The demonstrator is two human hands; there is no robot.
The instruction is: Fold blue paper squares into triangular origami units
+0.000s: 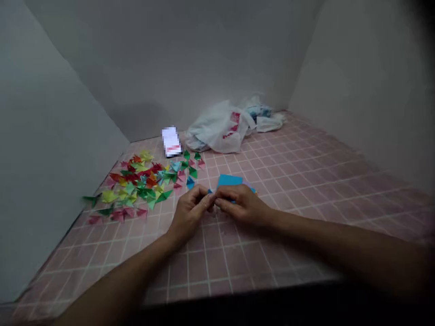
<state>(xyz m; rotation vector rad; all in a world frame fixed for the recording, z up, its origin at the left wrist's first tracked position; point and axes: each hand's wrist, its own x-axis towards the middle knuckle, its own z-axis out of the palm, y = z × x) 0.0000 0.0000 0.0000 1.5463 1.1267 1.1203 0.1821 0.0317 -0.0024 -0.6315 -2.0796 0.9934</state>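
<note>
both hands are meeting low over the pink tiled floor [288,181], fingertips drawn together. the left hand [190,212] and the right hand [242,206] are pinching a small blue paper piece [211,192] between them, thumbs and forefingers closed on it; only a sliver of it is showing between the fingers, so its exact shape cannot be told. the paper is sitting just above the tiles, right at the point where the two hands are touching.

just behind the right hand, a small stack of blue paper sheets [230,180] is lying flat on the floor, partly hidden by the knuckles, with a hint of another colour peeking out at its right edge.

to the left of the hands, a spread of folded paper triangles [142,183] in red, green, yellow, pink and light blue is lying scattered over the tiles, reaching toward the grey wall [50,149] on that side. one blue triangle [190,183] is lying at the near edge of the pile, close to the left hand.

farther back, a small white packet [171,141] with blurred print is lying near the corner, and beside it a crumpled white plastic bag [220,129] with red markings is slumping against the back wall.
</note>
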